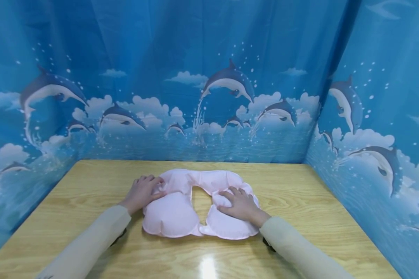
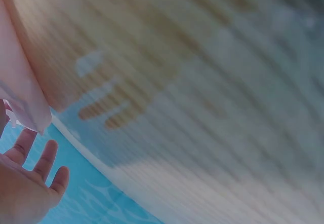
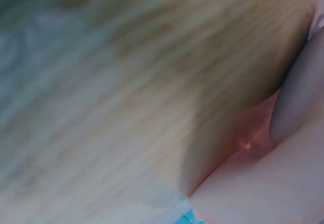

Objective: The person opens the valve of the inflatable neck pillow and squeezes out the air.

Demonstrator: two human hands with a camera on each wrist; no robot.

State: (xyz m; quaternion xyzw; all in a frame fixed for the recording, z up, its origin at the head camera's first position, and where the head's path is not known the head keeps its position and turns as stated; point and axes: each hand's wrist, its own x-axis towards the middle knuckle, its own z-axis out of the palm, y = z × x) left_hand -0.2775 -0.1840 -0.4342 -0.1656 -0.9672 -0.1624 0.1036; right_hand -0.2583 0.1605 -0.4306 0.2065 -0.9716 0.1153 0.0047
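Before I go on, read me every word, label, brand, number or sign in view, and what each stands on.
No readable text in any view.
Pink pillow: no lettering shows.
Blue curtain: pictures only, no words seen.
Left sleeve: dark mark, cut off by the picture edge; too small to read.

Table (image 1: 307,217): one, light yellow-brown wood grain, glossy top, straight far edge. Back curtain (image 1: 167,42): one, blue cloth, soft vertical folds, printed with leaping dolphins (image 1: 235,75), white clouds (image 1: 144,105), rippled water (image 1: 153,143). Side curtain (image 1: 401,104), right of table: matching print; dark fold (image 1: 340,42) at the corner. Light: bright white reflection (image 1: 208,267) on near tabletop.
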